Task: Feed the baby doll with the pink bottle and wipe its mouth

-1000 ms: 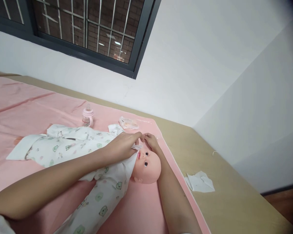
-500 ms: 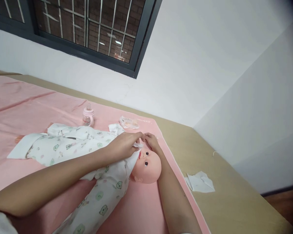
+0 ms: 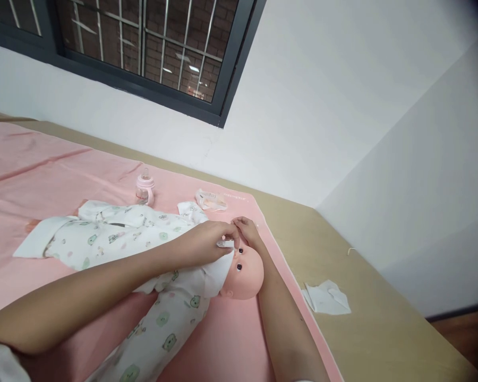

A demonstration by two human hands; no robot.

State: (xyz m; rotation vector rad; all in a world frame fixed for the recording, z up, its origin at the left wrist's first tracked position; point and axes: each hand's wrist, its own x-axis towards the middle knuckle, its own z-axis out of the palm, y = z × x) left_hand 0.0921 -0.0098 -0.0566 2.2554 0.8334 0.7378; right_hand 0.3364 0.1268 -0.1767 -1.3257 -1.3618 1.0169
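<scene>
A baby doll lies on its back, its bare pink head (image 3: 247,273) to the right and its body in a white romper (image 3: 115,236) with green animal prints. My left hand (image 3: 211,239) is over the doll's chin, thumb and fingers closed on a small clear-and-white plastic piece (image 3: 225,243) whose kind I cannot make out. White cloth at the collar (image 3: 219,276) covers the doll's mouth. Along the head's far side rests my right hand (image 3: 247,231), its fingers loosely bent and nothing visible in them. Its forearm passes close by the crown.
A pink baby bottle (image 3: 145,190) with a handle stands beyond the doll's body. Near it lies a clear plastic packet (image 3: 211,200). The pink mat (image 3: 231,339) covers much of the wooden surface (image 3: 366,313). A folded white cloth (image 3: 327,297) lies right of the mat.
My left hand has shifted slightly toward the doll's face, its fingertips coming down from my right hand's. The white collar cloth now hides the mouth. My right hand has barely moved.
</scene>
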